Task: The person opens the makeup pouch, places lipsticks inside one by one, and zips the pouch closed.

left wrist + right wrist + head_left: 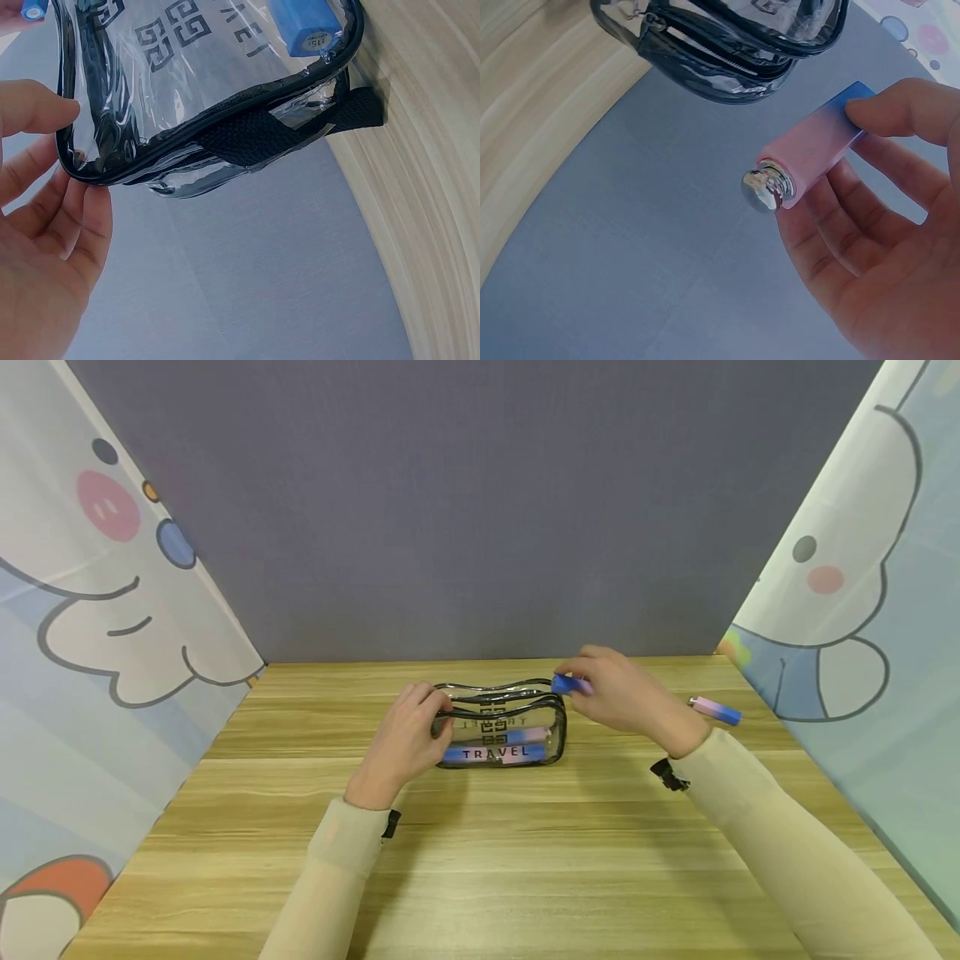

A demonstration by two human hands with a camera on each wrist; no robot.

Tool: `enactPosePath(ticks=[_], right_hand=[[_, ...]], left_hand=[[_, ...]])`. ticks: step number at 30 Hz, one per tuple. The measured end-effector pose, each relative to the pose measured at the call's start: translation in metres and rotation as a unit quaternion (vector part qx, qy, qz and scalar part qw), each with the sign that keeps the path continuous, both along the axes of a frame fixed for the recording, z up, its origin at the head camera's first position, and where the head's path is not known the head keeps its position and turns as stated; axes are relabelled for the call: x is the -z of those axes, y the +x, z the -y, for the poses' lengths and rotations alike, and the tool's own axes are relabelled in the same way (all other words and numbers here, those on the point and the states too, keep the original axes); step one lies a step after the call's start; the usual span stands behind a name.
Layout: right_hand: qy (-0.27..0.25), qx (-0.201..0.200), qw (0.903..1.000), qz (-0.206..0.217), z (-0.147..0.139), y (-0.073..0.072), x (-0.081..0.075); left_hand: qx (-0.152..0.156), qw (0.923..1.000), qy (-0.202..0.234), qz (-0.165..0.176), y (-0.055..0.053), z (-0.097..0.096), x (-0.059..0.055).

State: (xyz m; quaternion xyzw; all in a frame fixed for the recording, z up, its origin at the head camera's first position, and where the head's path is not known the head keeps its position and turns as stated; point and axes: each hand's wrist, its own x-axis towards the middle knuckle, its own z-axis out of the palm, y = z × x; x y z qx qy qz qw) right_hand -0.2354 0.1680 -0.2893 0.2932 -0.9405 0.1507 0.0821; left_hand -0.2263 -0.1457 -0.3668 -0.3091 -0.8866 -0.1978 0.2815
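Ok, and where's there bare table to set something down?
The table is bare between the sleeves, nearer than the clear pouch, and from the left hand to the left curtain. Crowded: around the pouch and right hand, with a loose tube farther right.

Pink-and-blue tube in right grip

Cream sleeves, black wrist straps

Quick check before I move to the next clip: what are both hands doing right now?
Left hand: pinching the edge of the clear pouch.
Right hand: holding a pink-and-blue tube.
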Motion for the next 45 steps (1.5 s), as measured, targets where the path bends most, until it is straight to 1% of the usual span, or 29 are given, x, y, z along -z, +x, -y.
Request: enactPosePath(ticks=[5, 12, 23, 33, 38, 45], right_hand=[[-0.001, -0.01, 0.9998, -0.015, 0.006, -0.001, -0.002], [-0.016, -0.011, 0.9998, -0.004, 0.013, -0.002, -0.005], [-0.019, -0.012, 0.9997, -0.012, 0.022, -0.004, -0.009], [-0.028, -0.027, 0.9989, -0.027, 0.033, -0.006, -0.016], [-0.03, -0.031, 0.9988, -0.021, 0.038, -0.006, -0.018], [-0.031, -0.037, 0.9988, -0.008, 0.044, -0.009, -0.015]], left_hand=[[-0.001, 1.0, -0.001, -0.003, 0.0, 0.0, 0.001], [-0.002, 1.0, -0.001, -0.006, 0.0, 0.0, 0.001], [0.002, 1.0, 0.001, -0.003, 0.0, -0.001, 0.0], [0.003, 1.0, 0.006, -0.002, 0.0, -0.001, 0.0], [0.0, 1.0, 0.003, -0.001, 0.001, -0.001, -0.001], [0.0, 1.0, 0.004, -0.001, 0.001, -0.001, -0.001]])
